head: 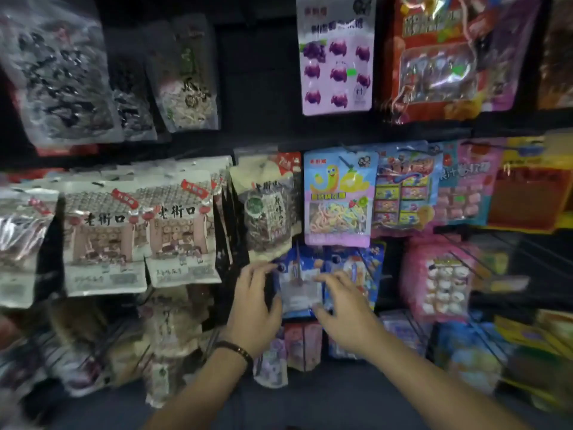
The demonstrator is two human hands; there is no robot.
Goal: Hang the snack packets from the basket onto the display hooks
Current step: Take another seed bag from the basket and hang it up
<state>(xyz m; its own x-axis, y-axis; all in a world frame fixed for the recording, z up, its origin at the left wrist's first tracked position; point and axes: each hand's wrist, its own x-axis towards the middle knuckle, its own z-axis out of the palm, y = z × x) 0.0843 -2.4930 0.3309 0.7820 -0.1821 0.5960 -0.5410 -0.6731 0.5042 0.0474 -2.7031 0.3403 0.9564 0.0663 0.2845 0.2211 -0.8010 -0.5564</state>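
Two hands hold a blue snack packet [299,290] mid-rack, beneath a pink sweets packet [339,197]. The left hand [254,299] curls its fingers round the left edge and the right hand [344,305] pinches the right side. A display hook [298,262] crosses the packet's top.

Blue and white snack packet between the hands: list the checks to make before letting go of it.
1. Grip of the left hand on the blue and white plastic snack packet, left edge: ok.
2. Grip of the right hand on its right edge: ok.
3. The thin dark metal hook passes through the packet's hole: cannot tell, blurred.
4. Packet upright, not tilted: ok.
5. Clear of the neighbouring blue plastic packet on the right: cannot tell, the right hand covers that edge.
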